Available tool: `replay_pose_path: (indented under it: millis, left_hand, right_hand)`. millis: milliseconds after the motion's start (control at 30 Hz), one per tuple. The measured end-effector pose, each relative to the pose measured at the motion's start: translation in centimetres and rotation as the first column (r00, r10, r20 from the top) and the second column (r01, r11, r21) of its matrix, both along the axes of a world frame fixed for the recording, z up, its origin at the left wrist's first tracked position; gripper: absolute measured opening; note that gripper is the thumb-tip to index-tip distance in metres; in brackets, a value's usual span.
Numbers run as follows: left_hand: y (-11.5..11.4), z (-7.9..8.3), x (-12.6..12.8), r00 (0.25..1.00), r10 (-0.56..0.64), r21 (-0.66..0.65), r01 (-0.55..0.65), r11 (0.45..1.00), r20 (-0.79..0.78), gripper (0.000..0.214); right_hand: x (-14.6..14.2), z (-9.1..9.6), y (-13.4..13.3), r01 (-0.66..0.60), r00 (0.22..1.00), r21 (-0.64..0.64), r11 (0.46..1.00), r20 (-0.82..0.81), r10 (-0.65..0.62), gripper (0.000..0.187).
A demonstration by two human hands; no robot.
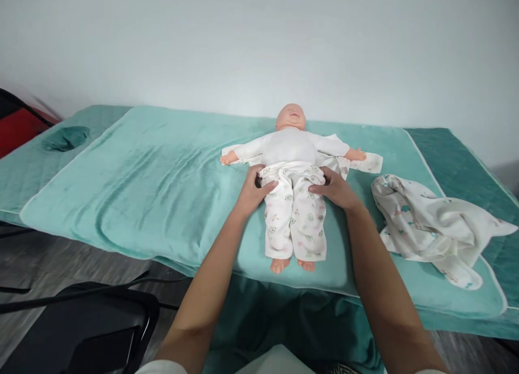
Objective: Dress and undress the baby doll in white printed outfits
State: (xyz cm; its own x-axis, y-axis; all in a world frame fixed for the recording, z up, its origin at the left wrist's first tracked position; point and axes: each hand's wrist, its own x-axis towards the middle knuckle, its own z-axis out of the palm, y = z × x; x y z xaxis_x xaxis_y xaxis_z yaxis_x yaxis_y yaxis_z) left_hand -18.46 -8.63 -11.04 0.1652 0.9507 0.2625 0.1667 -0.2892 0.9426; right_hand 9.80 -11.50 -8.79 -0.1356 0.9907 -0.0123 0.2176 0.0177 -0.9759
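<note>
A baby doll [290, 131] lies on its back on a teal blanket [162, 190], head toward the wall, arms spread. It wears a white top and patterned white trousers [295, 217], bare feet toward me. My left hand [253, 187] grips the trousers' waistband at the doll's left-hand hip, thumb over the cloth. On the other hip, my right hand [334, 189] holds the same waistband, fingers curled. An open patterned garment [365, 162] lies spread under the doll.
A crumpled white patterned cloth [430, 228] lies on the blanket to the right. The blanket covers a long teal bed [466, 163] against a white wall. A black chair [81, 331] stands at the lower left. Something red [18, 128] sits at the far left.
</note>
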Motion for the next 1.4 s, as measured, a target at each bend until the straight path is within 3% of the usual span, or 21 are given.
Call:
replay_pose_path:
  millis: [100,167,333,467,600,733,900,1033,1233,1400]
  left_hand:
    - [0.2,-0.2,0.5,0.997,-0.027,-0.092,0.034,0.995,0.079,0.059]
    - [0.8,-0.3,0.9,0.995,-0.018,-0.074,0.026,0.997,0.103,0.056]
    - [3.3,-0.3,1.7,0.994,0.112,0.171,-0.107,0.979,-0.018,0.036]
    - [4.8,-0.4,1.9,0.987,0.149,0.26,-0.13,0.957,-0.055,0.026]
    - [4.9,-0.3,1.9,0.979,0.189,0.279,-0.159,0.947,-0.082,0.024]
    - [3.5,0.3,1.7,0.966,0.235,0.322,-0.191,0.927,-0.104,0.022]
    - [-0.1,0.8,1.1,0.962,0.182,0.378,-0.096,0.921,-0.201,0.026]
    - [-2.1,0.6,0.7,0.96,0.164,0.355,-0.074,0.932,-0.228,0.029]
    - [-1.7,0.3,0.9,0.963,0.115,0.28,-0.043,0.959,-0.243,0.026]
    - [-1.5,0.0,1.0,0.961,0.141,0.311,-0.062,0.949,-0.239,0.017]
  right_hand:
    - [-0.9,-0.2,0.4,0.083,0.996,0.04,0.996,-0.035,-0.081,0.052]
    - [-1.3,-0.4,0.8,0.138,0.989,0.061,0.989,-0.053,-0.135,0.049]
    - [-1.9,-0.6,2.2,0.252,0.967,0.166,0.953,-0.015,-0.253,0.04]
    - [-2.5,-0.4,2.7,0.314,0.935,0.26,0.913,0.083,-0.345,0.034]
    - [-3.2,-0.2,2.1,0.358,0.877,0.36,0.862,0.186,-0.442,0.026]
    - [-3.6,-0.4,1.4,0.371,0.843,0.408,0.834,0.228,-0.487,0.017]
    - [-3.4,-0.6,1.1,0.373,0.843,0.396,0.839,0.233,-0.485,0.006]
    - [-3.3,-0.5,1.1,0.343,0.873,0.397,0.852,0.199,-0.444,0.009]
    - [-3.0,-0.2,0.3,0.284,0.915,0.381,0.88,0.166,-0.367,0.01]
    - [-3.3,-0.6,-3.6,0.259,0.922,0.333,0.907,0.193,-0.335,0.013]
